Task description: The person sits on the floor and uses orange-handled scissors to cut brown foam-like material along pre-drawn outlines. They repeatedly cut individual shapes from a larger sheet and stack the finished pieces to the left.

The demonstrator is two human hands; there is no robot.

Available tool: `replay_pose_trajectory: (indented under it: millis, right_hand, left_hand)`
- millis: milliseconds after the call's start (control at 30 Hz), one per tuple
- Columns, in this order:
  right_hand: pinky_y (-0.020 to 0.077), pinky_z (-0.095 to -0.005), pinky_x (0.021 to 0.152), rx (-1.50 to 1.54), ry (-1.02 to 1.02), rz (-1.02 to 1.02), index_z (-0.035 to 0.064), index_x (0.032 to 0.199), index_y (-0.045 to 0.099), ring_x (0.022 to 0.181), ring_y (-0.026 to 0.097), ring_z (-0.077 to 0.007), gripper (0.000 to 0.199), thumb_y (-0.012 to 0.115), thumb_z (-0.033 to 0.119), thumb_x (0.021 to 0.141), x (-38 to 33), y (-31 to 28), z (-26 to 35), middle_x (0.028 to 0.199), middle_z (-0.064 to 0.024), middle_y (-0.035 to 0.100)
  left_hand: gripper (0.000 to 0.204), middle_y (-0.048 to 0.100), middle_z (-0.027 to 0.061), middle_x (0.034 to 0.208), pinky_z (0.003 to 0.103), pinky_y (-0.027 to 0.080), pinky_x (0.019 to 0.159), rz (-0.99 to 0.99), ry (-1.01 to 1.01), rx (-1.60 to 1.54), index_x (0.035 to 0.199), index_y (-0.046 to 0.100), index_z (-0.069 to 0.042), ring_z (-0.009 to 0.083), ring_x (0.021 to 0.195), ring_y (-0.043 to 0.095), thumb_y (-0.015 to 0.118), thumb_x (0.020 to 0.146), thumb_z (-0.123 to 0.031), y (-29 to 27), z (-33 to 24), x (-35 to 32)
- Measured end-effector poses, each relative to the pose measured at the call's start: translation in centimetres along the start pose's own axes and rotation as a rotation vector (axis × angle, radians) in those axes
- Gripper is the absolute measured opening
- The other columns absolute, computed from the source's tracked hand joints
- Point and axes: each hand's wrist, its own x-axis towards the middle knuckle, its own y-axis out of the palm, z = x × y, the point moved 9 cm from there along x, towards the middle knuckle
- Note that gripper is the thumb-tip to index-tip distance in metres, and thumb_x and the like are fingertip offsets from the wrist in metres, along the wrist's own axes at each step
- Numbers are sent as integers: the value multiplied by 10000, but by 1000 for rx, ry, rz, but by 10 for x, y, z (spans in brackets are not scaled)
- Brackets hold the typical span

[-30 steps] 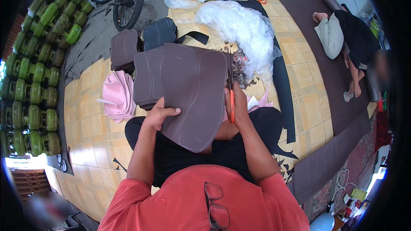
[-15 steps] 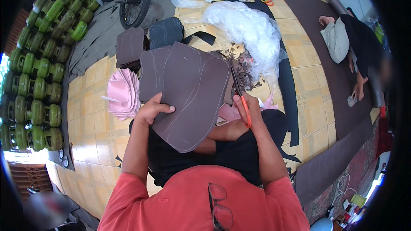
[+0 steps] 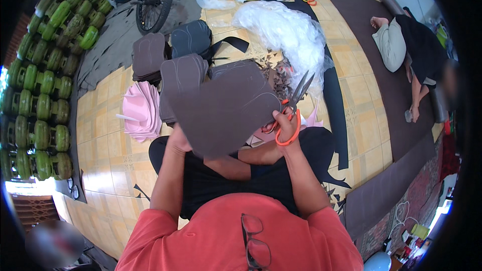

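A dark brown sheet piece [image 3: 221, 115], partly blurred, is held over my lap, its plain face showing. My left hand [image 3: 179, 140] grips its lower left edge, with the fingers hidden behind it. Orange-handled scissors [image 3: 299, 93] are in my right hand [image 3: 287, 126], blades parted and pointing up to the right, clear of the sheet. The right thumb lies close to the right edge of a brown piece; whether it touches I cannot tell. Just beyond are a stack of brown pieces with pale curved lines [image 3: 183, 73] and another marked brown piece [image 3: 246, 70].
Pink pieces [image 3: 138, 110] are stacked at left, with brown [image 3: 149, 55] and black stacks [image 3: 191, 39] behind. Offcuts [image 3: 278, 78] and clear plastic [image 3: 286, 30] lie ahead. At right a person [image 3: 416, 45] sits on a long brown sheet [image 3: 361, 40]. Green gas cylinders [image 3: 42, 85] and a bicycle [image 3: 153, 2] stand left.
The held sheet has turned, so its marked face no longer shows, uncovering the stack behind. The scissors have swung away to the right from its edge, and their blades have parted.
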Motion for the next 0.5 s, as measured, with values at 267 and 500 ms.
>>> replay_pose_trajectory:
  millis: [267, 500]
  right_hand:
    - [492, -270, 537, -314, 42, 168, -37, 1021, 489, 555, 586, -166, 228, 558, 135, 889, -27, 44, -41, 690, -108, 586]
    - [414, -241, 487, -482, -109, 3, -9, 976, 512, 538, 482, -108, 429, 476, 418, 964, -17, 0, -17, 680, -26, 476]
  left_hand:
    - [473, 551, 87, 1188, 405, 470, 958, -507, 481, 184, 1277, 443, -40, 245, 1113, 551, 637, 846, -13, 55, 8, 19]
    - [393, 594, 93, 1017, 362, 512, 791, -618, 502, 246, 1159, 520, -9, 224, 906, 609, 608, 778, 27, 22, -51, -8]
